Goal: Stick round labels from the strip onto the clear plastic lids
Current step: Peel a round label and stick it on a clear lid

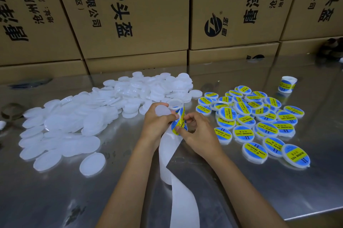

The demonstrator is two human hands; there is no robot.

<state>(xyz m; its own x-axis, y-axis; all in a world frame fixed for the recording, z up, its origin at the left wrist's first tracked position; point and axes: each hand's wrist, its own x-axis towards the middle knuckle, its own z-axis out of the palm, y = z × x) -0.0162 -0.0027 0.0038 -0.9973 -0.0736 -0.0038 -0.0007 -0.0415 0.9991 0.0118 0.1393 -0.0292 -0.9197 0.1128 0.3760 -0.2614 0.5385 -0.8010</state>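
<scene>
Blank lid [163, 110] being held in curled fingers of left hand [157, 123], above steel table [259, 181]. Blue-yellow round label [178, 125] being pinched by right hand [196, 131] at strip [178, 181], just beside lid. Backing being trailed toward viewer. Unlabelled lids [92, 116] being kept heaped left; labelled lids [256, 122] lying right. Label roll [287, 84] standing beyond, cardboard boxes [130, 14] behind.

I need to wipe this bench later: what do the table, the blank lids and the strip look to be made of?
Table: likely stainless steel, brushed and glossy; it mirrors the boxes. Blank lids: translucent milky plastic with moulded rims. Strip: smooth white backing paper, probably waxed, curling freely.
</scene>
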